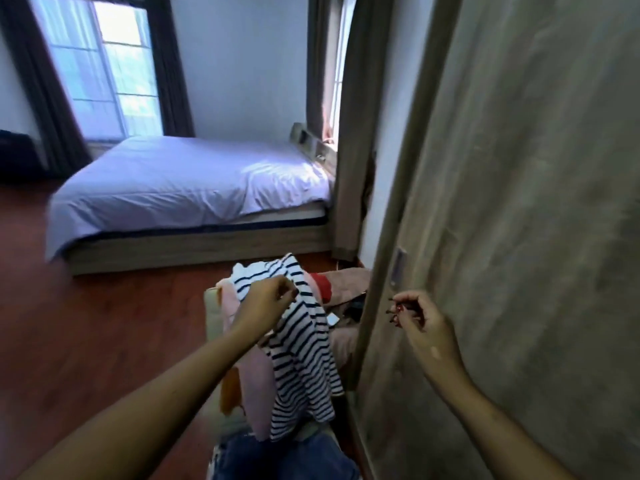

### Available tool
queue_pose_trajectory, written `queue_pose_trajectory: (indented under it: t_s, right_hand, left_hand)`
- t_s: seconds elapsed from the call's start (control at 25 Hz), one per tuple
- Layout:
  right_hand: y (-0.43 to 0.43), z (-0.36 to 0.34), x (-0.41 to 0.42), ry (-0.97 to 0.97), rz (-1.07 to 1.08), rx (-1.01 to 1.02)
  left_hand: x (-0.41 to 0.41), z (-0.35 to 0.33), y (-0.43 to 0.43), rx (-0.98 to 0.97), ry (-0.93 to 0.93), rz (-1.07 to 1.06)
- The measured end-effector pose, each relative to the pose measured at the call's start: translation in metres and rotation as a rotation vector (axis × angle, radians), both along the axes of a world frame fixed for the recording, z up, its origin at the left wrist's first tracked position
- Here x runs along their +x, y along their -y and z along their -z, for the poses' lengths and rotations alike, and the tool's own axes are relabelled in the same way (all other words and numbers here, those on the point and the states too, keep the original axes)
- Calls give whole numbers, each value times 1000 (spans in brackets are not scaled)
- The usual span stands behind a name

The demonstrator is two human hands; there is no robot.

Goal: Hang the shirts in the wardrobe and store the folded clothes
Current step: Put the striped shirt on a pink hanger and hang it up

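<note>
grip: the left hand (268, 299) has its fingers curled tight into the striped shirt (301, 344); it's holding the shirt up by a bunched top edge while the rest hangs free
shirt: it dangles over the clothes pile, draped against a pink garment (254, 389); blue denim (277, 459) lies below; all of it sits just left of the wardrobe door (519, 237)
other side: the right hand (422, 322) is up near the door's edge with its fingers curled in; something thin and dark shows at the fingertips; whether it's pinching anything, i cannot tell
step: by the look of it, lifting one shirt clear to hang it
doing it well: go for the collar or shoulders, not a random fold; lift straight up so the pink piece doesn't get dragged along; get the door open wide before the shirt goes across
backdrop: the bed (190, 181) is well apart from the pile
</note>
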State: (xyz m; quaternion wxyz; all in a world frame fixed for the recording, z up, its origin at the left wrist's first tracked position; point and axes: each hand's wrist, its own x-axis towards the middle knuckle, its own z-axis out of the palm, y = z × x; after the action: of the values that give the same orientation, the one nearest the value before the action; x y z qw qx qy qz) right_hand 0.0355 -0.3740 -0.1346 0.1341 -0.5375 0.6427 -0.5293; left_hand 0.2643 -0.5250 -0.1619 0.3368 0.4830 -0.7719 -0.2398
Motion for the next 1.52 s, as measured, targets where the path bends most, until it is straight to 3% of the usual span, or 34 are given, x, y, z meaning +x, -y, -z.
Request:
queue_pose_trajectory:
  t_s: [0.2, 0.4, 0.56, 0.64, 0.76, 0.8, 0.88, 0.96, 1.04, 1.24, 1.32, 1.4, 1.44, 1.52]
  right_hand:
    - [131, 53, 55, -119, -83, 150]
    - [217, 90, 90, -147, -90, 258]
    - [237, 101, 101, -155, -13, 271]
    - [233, 99, 101, -202, 11, 205]
    - [225, 96, 102, -224, -43, 166]
    - [224, 96, 102, -206, -88, 167]
    - [220, 96, 99, -178, -138, 162]
    - [215, 94, 96, -154, -174, 158]
    - [210, 93, 93, -131, -198, 167]
    - [197, 79, 87, 99, -294, 290]
    - [185, 52, 88, 414, -309, 327]
    - [176, 26, 79, 995, -365, 370]
    - [168, 15, 62, 1176, -433, 378]
    - [156, -4, 59, 1240, -436, 375]
  left_hand:
    - [63, 47, 108, 123, 54, -289]
    - [63, 78, 144, 169, -31, -308]
    - [63, 80, 153, 96, -21, -298]
    - [56, 71, 162, 53, 95, -368]
    - [48, 64, 187, 246, 395, -452]
    - [47, 62, 193, 309, 416, -458]
    - [41, 58, 198, 321, 232, -482]
    - [34, 51, 194, 255, -36, -496]
    - [29, 37, 188, 332, -383, -449]
    - [21, -33, 142, 692, -1281, -6]
    - [13, -62, 113, 868, -1403, 141]
    - [-1, -83, 81, 975, -1273, 277]
    - [-11, -91, 62, 935, -1090, 277]
    - [-27, -94, 28, 771, -728, 247]
